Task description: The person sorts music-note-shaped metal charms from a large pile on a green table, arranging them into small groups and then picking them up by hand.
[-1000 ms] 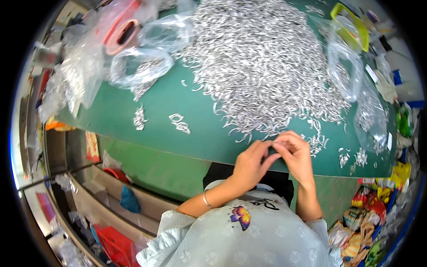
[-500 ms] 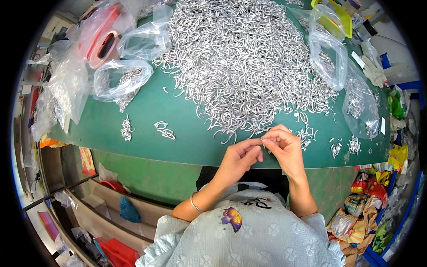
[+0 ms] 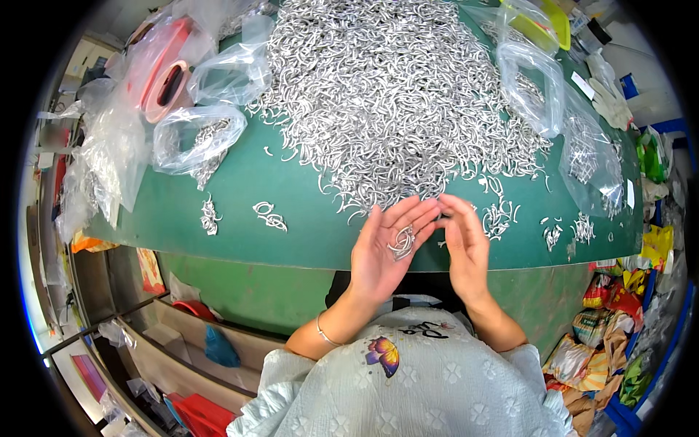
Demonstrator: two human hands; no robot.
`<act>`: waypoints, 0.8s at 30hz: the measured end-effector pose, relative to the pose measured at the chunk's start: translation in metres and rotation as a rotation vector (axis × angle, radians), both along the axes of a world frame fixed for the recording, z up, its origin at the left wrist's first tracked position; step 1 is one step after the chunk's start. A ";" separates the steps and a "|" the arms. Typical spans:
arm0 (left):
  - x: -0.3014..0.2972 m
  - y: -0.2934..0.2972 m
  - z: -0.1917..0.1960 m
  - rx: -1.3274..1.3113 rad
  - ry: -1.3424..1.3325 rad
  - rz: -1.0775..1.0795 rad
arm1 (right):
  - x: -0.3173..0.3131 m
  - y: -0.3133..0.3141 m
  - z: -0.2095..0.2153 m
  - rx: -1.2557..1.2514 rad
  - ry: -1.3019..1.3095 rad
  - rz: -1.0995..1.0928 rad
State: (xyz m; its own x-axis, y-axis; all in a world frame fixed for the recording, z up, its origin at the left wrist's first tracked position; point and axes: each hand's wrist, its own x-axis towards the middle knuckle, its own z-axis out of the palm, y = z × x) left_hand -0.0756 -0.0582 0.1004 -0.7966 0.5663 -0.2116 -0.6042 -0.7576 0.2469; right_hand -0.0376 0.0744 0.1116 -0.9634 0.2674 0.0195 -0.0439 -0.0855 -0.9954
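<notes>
Palm up, my left hand (image 3: 378, 256) lies just past the table's near edge, cradling a few curved silvery metal pieces (image 3: 401, 243) on its slightly cupped palm and fingers. My right hand (image 3: 468, 251) is beside it, thumb and fingers apart, the fingertips close to those of the left; nothing shows between them. Directly beyond both hands spreads a big heap of the same curved metal pieces (image 3: 386, 95) on the green tabletop (image 3: 306, 244). A small loose cluster of pieces (image 3: 499, 218) lies just right of my right hand.
Small clusters lie at left (image 3: 210, 216) and right (image 3: 553, 234). Clear plastic bags of pieces stand on the left (image 3: 198, 140) and right (image 3: 591, 164). A pink basket (image 3: 167, 91) sits far left, a yellow-green tray (image 3: 557, 25) far right. Shelving (image 3: 196, 349) stands below left.
My left hand has turned from a pinch to palm up, showing the metal pieces it holds. My right hand's pinch has loosened, and its fingers have drawn slightly apart from the left hand.
</notes>
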 end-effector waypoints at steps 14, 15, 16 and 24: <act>0.017 0.024 0.015 -0.953 1.166 0.410 | -0.009 -0.027 0.018 -1.084 -0.416 -0.049; 0.019 0.017 0.008 -1.010 1.208 0.533 | -0.001 -0.021 0.003 -1.191 -0.323 -0.001; 0.022 0.012 0.002 -1.054 1.247 0.649 | 0.002 -0.020 -0.006 -1.295 -0.228 0.033; 0.017 0.007 0.004 -0.230 0.060 0.357 | -0.019 -0.059 0.020 0.379 0.186 0.238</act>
State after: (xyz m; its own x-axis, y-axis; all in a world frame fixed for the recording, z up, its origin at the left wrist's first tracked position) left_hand -0.0585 -0.0512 0.1042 -0.9489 0.1961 -0.2474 -0.2932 -0.8377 0.4607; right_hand -0.0568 0.0157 0.1318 -0.9680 -0.0193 0.2503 -0.2469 0.2523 -0.9356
